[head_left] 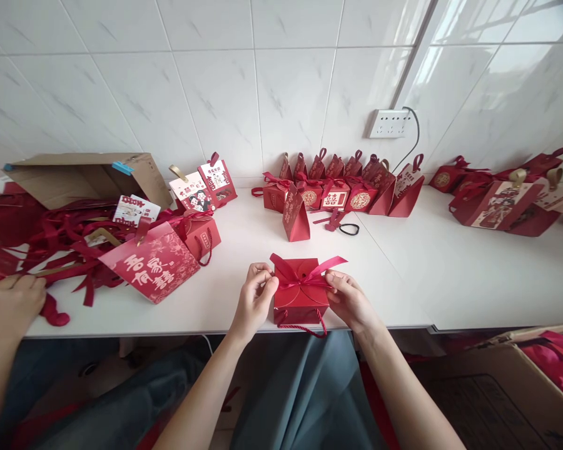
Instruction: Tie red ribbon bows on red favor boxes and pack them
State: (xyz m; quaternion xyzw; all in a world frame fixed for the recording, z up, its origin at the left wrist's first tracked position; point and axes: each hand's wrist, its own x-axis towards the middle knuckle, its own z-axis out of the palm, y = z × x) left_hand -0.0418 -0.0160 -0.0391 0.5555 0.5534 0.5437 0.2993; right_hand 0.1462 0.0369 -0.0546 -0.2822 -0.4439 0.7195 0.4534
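Note:
A small red gift box stands at the table's front edge before me, its petal-like flaps folded shut on top. Across its lid a red satin ribbon is tied, with tails reaching out to both sides. My left hand pinches the ribbon at the box's left side. At the right, my right hand pinches the ribbon between thumb and fingers. A twisted red cord handle hangs over the front of the box. Just behind stands a triangular red box.
Rows of red boxes line the wall behind, with a black hair tie in front. At left, a co-worker's hand rests by heaped ribbons and a cardboard box. A carton sits low at right.

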